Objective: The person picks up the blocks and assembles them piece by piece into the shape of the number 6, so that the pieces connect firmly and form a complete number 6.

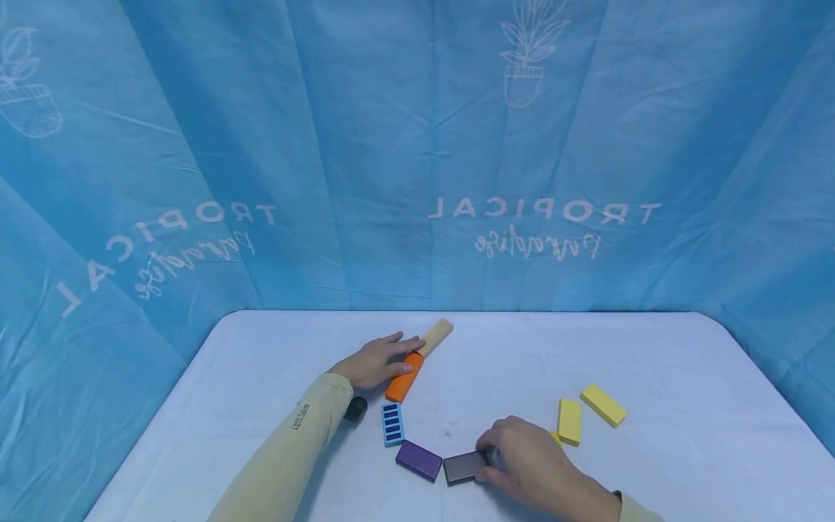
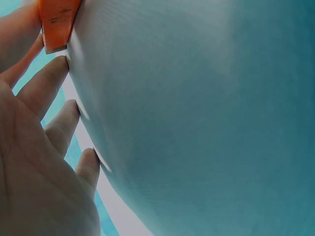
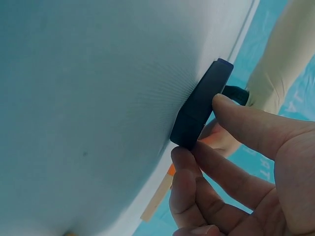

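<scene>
My left hand [image 1: 375, 362] rests over the orange block [image 1: 399, 388], thumb on it and fingers extended toward the pale wooden block [image 1: 437, 335] touching its far end. Up close in the left wrist view, the fingertips spread along the table beside the orange block [image 2: 60, 27]. With thumb and fingertips, my right hand [image 1: 528, 460] pinches a dark grey block [image 3: 199, 108] low at the table. In the head view a grey block [image 1: 462, 468] shows left of those fingers, its corner by the purple block [image 1: 419, 460]; a smaller grey patch is mostly hidden under the hand.
A light blue block with dark squares [image 1: 393, 424] lies between the orange and purple ones, forming a curved row. Two yellow blocks [image 1: 570, 422] lie to the right; another yellow piece is mostly covered by the right hand. Blue curtains [image 1: 365, 159] surround the white table [image 1: 652, 348].
</scene>
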{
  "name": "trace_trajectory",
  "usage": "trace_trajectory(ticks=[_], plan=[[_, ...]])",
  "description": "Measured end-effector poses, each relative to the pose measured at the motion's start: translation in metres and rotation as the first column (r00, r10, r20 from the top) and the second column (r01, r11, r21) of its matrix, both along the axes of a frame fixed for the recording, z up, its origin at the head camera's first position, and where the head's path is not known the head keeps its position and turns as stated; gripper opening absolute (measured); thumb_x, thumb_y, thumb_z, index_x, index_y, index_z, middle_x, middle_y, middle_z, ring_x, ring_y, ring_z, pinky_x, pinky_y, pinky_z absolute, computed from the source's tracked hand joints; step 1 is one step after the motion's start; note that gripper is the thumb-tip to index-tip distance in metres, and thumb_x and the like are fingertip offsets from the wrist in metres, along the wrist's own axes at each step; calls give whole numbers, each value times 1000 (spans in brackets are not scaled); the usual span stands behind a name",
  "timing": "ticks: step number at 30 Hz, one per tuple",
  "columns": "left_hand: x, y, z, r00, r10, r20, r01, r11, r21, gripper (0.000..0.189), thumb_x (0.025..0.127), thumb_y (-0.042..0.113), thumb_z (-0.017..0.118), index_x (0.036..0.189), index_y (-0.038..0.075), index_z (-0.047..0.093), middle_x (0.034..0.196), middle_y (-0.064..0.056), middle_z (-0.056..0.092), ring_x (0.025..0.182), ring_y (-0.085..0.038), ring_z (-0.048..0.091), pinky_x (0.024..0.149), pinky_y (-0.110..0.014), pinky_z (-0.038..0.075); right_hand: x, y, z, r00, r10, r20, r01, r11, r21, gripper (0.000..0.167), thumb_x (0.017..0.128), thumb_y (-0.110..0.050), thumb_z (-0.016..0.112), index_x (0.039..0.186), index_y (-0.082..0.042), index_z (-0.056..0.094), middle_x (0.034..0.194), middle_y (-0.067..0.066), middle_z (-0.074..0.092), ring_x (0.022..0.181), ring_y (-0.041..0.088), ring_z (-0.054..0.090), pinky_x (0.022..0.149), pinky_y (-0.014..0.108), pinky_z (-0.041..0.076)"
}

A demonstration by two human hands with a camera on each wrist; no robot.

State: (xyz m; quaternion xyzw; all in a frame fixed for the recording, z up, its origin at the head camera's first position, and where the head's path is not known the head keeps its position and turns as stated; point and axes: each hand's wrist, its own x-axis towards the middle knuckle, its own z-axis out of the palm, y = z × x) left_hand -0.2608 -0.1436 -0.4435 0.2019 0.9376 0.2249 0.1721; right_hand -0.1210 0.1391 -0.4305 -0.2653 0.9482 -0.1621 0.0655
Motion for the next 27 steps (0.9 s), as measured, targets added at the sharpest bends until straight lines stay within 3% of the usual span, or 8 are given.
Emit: trace_trajectory(ticks=[19,27], plan=[[1,0,0,1000,3,0,-3,1000,2,54,103,34,57,155,30,42,164,-11,28,149,-41,24,116,-65,21,-3,4,1,999,-4,44,7,998,-69,29,79,-35,85,100,-17,77,90,-15,68,86,2,59,71,30,53],[0,0,0,1000,3,4,-3,1000,7,53,103,34,57,155,30,42,164,-11,28,149,-41,24,116,-64,22,-5,13,8,991,-116,70,123,987,-104,36,77,-32,87,108,-20,76,96,-14,68,88,6,60,70,27,52]])
